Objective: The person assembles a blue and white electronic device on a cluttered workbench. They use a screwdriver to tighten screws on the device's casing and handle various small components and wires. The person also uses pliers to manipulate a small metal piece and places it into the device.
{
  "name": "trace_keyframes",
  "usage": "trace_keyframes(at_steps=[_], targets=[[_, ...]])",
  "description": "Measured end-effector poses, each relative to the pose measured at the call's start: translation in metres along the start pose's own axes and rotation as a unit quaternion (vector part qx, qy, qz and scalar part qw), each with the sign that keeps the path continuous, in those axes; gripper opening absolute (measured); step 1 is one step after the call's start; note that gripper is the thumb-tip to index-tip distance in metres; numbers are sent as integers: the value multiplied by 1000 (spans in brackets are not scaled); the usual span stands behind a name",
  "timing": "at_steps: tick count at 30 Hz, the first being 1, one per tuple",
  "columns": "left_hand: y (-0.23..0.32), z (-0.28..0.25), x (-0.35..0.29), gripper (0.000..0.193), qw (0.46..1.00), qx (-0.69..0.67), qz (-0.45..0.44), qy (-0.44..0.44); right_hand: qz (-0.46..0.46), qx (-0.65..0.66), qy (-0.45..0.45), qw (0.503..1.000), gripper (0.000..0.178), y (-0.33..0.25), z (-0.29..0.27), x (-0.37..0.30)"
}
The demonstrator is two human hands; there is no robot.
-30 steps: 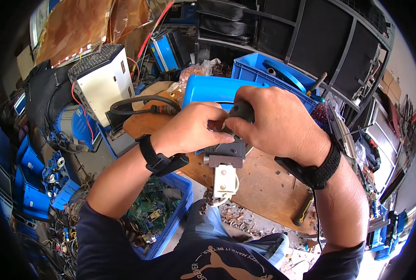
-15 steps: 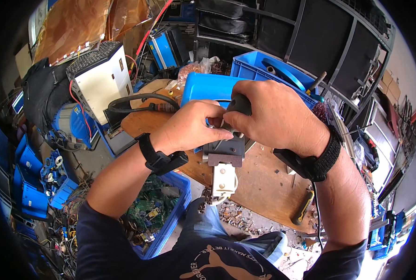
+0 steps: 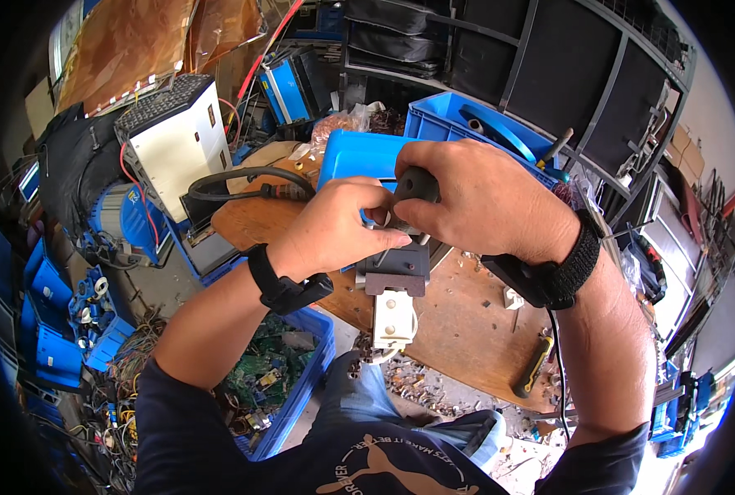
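Note:
My right hand point(image 3: 466, 186) is wrapped round a thick, dark grey, round-ended handle point(image 3: 418, 188) held over the workbench, its lower end hidden among my fingers. Close against it, my left hand point(image 3: 338, 216) has thumb and forefinger pressed together by the lower part of the handle. A small blue bit point(image 3: 368, 218) shows beside those fingers; what they pinch is mostly covered. Just below both hands is a dark metal block point(image 3: 396, 266) at the bench edge, with a white fitting point(image 3: 393, 320) bearing two round studs on its near side.
The brown wooden bench point(image 3: 458, 330) carries scraps, a small white piece point(image 3: 512, 298) and a yellow-black handled tool point(image 3: 534, 367). Beyond stand a blue casing point(image 3: 351, 153) and a blue crate point(image 3: 433, 120). At lower left is a bin point(image 3: 322, 346) of green circuit boards; a thick black cable point(image 3: 219, 186) curves left.
The dark handle and my right hand have shifted slightly left and turned a little. My left hand stays nearly in place, fingers still pinched.

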State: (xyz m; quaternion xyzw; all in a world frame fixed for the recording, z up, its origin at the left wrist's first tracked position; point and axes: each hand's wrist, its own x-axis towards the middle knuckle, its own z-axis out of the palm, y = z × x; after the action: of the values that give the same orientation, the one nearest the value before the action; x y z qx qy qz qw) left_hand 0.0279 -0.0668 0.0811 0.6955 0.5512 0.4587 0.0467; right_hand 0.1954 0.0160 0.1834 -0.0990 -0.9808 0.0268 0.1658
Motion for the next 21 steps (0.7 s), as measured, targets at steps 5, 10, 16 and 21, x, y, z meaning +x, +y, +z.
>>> trace_keyframes(at_steps=[5, 10, 16, 21], targets=[[-7, 2, -1, 27, 999, 7, 48, 19, 39, -37, 21, 998, 35, -7, 5, 0], [-6, -2, 1, 18, 999, -24, 16, -19, 79, -48, 13, 996, 40, -16, 5, 5], [4, -11, -27, 23, 984, 21, 81, 155, 111, -53, 18, 992, 40, -23, 8, 5], [-37, 24, -103, 7, 969, 10, -176, 172, 89, -44, 64, 993, 41, -24, 12, 2]])
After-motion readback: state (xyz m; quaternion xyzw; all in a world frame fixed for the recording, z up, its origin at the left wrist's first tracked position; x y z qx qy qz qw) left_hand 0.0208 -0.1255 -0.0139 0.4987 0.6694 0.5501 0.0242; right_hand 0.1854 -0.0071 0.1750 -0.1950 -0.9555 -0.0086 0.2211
